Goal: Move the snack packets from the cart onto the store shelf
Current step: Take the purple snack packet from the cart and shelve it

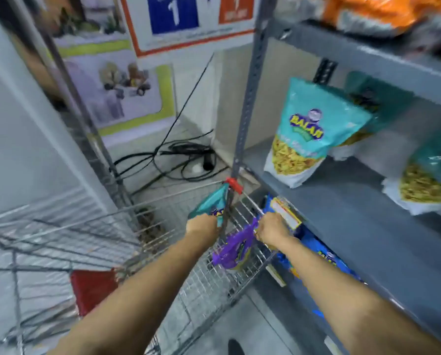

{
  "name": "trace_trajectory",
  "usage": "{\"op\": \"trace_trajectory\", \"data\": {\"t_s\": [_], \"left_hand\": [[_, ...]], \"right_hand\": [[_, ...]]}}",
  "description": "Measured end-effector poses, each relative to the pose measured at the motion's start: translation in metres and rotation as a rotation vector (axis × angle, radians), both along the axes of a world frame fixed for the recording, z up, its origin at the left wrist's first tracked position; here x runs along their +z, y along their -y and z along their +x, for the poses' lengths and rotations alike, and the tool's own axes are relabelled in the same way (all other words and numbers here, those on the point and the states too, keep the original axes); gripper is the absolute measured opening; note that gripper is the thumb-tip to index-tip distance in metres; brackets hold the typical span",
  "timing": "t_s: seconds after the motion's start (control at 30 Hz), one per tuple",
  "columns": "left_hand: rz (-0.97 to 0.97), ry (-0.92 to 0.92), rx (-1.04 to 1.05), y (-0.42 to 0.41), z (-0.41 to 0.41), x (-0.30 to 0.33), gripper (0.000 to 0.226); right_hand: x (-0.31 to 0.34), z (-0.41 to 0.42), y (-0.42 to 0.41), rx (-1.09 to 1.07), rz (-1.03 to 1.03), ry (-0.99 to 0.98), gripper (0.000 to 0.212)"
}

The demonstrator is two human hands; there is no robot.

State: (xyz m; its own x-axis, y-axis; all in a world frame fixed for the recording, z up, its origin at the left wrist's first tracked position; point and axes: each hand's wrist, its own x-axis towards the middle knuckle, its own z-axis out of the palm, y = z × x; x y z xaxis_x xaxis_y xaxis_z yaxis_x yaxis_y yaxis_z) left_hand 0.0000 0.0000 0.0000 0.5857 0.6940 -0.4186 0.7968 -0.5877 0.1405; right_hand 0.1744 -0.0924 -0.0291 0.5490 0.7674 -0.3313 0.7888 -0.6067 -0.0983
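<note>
My left hand [202, 226] grips a teal snack packet [211, 203] at the far end of the wire cart [127, 234]. My right hand [272, 230] is closed on a blue packet [283, 213] with a yellow and white label, at the cart's right rim beside the shelf edge. A purple packet [236, 248] lies in the cart between my hands. On the grey shelf [362, 226] stand a teal packet [314, 131] upright and another teal packet [429, 175] at the right, with one more behind. More blue packets [321, 254] sit under the shelf by my right forearm.
A grey slotted shelf post [247, 98] rises just behind the cart's front corner with its red bumper [234, 185]. Black cables [178, 160] lie on the floor by the wall. Orange packets [383, 11] sit on the upper shelf. A red cart seat flap [91, 288] is near me.
</note>
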Motion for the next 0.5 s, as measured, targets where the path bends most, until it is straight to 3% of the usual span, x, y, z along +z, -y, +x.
{"op": "trace_trajectory", "data": {"t_s": [0.13, 0.2, 0.33, 0.4, 0.47, 0.5], "left_hand": [[-0.229, -0.094, 0.049, 0.003, -0.002, -0.066, 0.051], [-0.35, -0.127, 0.037, 0.008, -0.001, -0.095, 0.064], [-0.617, 0.111, 0.134, 0.022, -0.001, -0.143, 0.064], [-0.713, 0.281, 0.205, 0.032, 0.001, -0.167, 0.067], [-0.707, 0.491, 0.384, 0.04, -0.001, -0.215, 0.085], [-0.7, 0.556, 0.458, 0.044, 0.001, -0.228, 0.083]], "right_hand": [[-0.044, 0.003, -0.007, 0.07, -0.327, -0.06, 0.045], [-0.071, 0.009, -0.009, 0.059, -0.341, -0.083, 0.066], [-0.196, 0.062, -0.023, 0.066, -0.423, -0.26, 0.105], [-0.195, 0.06, -0.026, 0.146, -0.438, -0.284, 0.098], [-0.153, 0.039, -0.028, 0.081, -0.36, -0.362, 0.078], [-0.149, 0.039, -0.03, 0.009, -0.314, -0.415, 0.072]]}}
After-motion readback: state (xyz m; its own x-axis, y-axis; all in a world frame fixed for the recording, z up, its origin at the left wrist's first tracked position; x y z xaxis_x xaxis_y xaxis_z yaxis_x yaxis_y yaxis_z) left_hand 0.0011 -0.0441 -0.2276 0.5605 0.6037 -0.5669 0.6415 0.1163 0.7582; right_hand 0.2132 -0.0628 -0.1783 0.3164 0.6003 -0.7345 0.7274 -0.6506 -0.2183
